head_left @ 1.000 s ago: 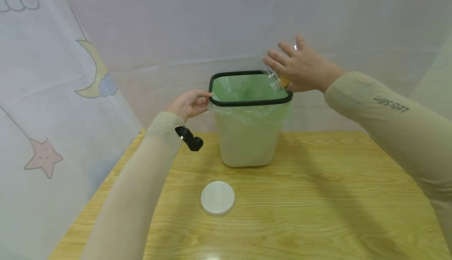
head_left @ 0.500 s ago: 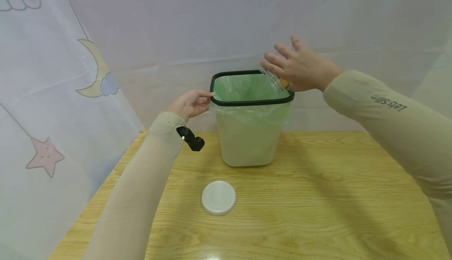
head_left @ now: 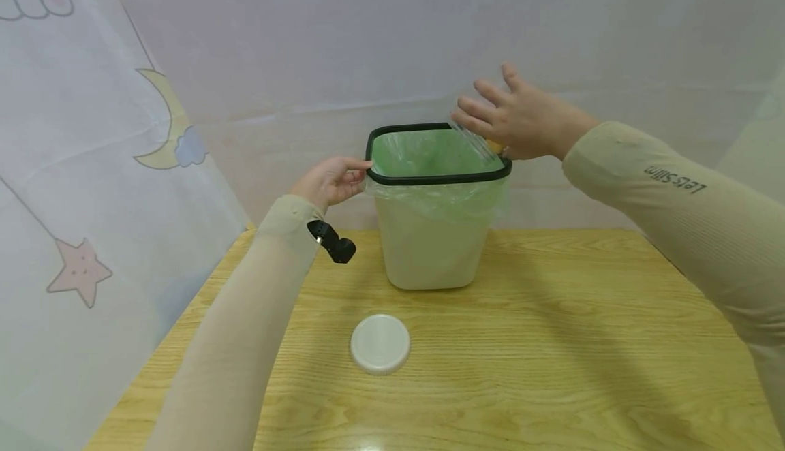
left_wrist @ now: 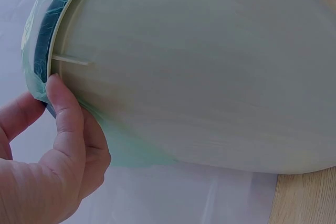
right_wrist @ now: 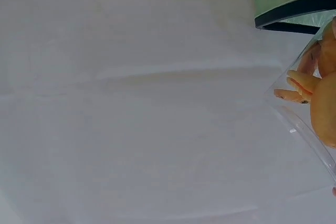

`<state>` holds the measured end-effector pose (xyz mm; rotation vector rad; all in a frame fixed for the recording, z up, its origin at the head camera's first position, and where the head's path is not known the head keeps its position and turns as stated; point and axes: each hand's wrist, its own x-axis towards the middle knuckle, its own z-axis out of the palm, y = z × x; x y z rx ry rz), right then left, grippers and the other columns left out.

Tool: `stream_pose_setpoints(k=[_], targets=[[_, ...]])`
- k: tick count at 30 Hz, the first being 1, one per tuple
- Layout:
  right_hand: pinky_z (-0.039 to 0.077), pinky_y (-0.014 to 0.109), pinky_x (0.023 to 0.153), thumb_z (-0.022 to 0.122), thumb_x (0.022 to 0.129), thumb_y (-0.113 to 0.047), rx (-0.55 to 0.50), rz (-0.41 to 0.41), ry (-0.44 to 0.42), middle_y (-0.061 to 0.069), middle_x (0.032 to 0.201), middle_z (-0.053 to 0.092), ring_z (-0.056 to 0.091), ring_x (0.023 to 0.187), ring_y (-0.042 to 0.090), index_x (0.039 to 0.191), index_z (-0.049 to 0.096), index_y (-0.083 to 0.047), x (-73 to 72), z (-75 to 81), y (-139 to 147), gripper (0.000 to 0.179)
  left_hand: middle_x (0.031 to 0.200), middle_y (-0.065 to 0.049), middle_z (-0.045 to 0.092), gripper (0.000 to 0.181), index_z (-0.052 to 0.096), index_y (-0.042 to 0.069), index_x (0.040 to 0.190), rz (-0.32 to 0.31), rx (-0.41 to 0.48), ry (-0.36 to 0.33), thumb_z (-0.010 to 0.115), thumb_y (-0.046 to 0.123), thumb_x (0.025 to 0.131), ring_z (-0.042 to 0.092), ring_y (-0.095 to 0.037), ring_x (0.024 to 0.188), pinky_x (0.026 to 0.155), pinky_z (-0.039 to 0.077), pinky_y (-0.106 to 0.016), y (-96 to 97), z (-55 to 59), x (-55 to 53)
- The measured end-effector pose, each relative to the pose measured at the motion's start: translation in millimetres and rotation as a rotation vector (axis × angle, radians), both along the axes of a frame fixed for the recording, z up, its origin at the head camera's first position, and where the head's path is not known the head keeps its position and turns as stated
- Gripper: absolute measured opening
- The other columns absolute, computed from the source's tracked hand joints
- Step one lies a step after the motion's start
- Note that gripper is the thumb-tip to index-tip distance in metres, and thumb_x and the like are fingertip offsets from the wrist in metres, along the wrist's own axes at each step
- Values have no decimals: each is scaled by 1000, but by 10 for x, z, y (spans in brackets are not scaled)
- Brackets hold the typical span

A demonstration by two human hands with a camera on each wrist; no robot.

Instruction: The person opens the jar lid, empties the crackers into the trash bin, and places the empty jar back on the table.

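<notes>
A cream trash bin [head_left: 432, 240] with a black rim and a pale green bag liner [head_left: 417, 152] stands upright on the table. My left hand [head_left: 334, 180] pinches the rim at its left corner; the left wrist view has finger and thumb on either side of the edge. Over the right side of the bin, my right hand [head_left: 518, 118] holds a clear plastic jar [head_left: 472, 139] tilted with its mouth toward the opening. Inside the jar, the right wrist view shows an orange-yellow thing [right_wrist: 324, 108] with claw-like tips, cut off by the frame. The hand hides much of the jar.
A round white screw lid [head_left: 380, 344] lies on the wooden table [head_left: 521, 369] in front of the bin. A pale cloth backdrop [head_left: 294, 42] hangs close behind the bin and along the left side. A black wrist camera [head_left: 332, 241] sticks out from the left sleeve.
My right hand has shifted slightly left with the jar, tilting it a little further, and its fingers have spread more. The left hand keeps its place at the rim.
</notes>
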<state>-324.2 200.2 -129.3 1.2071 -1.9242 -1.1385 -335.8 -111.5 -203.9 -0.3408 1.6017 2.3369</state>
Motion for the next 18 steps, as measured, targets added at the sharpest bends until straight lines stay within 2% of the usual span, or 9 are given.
stream_pose_setpoints(k=[11, 18], targets=[[31, 71, 97, 86, 70, -39, 20, 25, 6, 23, 144, 41, 39, 127, 46, 147, 38, -3, -13, 16, -15, 98, 95, -7, 48, 65, 26, 14, 152, 1, 3, 6, 56, -1, 96, 50, -12, 67, 52, 45, -21, -14, -8, -1], [32, 70, 97, 83, 74, -36, 21, 38, 5, 22, 144, 42, 39, 127, 46, 146, 39, -3, -14, 20, -6, 91, 98, -8, 46, 64, 26, 15, 151, -3, 18, 10, 55, -1, 96, 49, -12, 68, 52, 45, -21, -17, -15, 3]])
